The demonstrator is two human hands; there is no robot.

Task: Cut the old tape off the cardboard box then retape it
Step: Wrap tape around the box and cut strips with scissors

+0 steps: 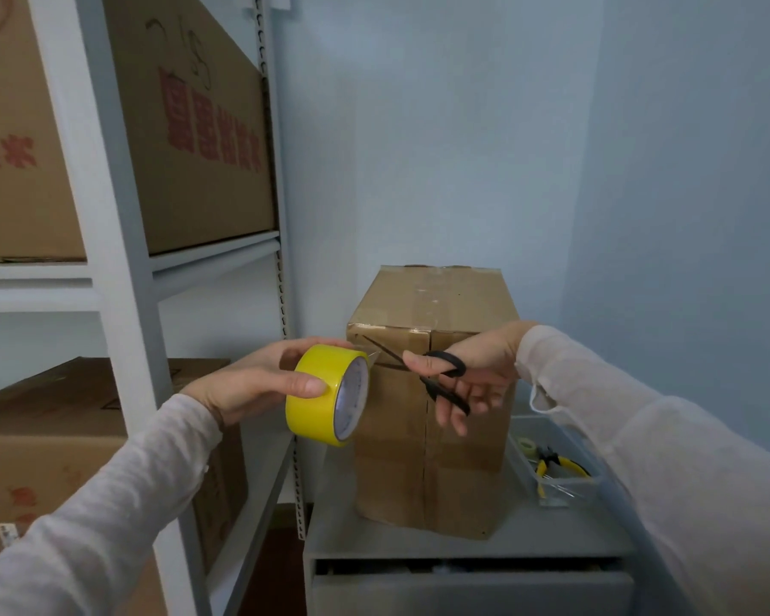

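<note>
Retaping stage, judging by the tools: the left hand (259, 384) grips the yellow tape roll (319, 393), thumb on the near face and fingers curled over the top, just beside the upper left corner of the cardboard box (432, 415). The right hand (476, 371) has thumb and fingers through the black scissors (441, 375), blades parted and pointing left at the gap between roll and box. A short strip seems to bridge that gap, but it is hard to make out. To cut well: keep the roll pulled taut, close the blades square across the strip close to the roll, then press the tail down. The box stands upright on a grey cabinet top (339, 531), drawer (463, 589) below. A tray (596, 477) with yellow-handled pliers (556, 466) sits right. Metal shelving (121, 260) with stored cartons (187, 140) is left, and a pale blue wall (463, 148) is behind.
</note>
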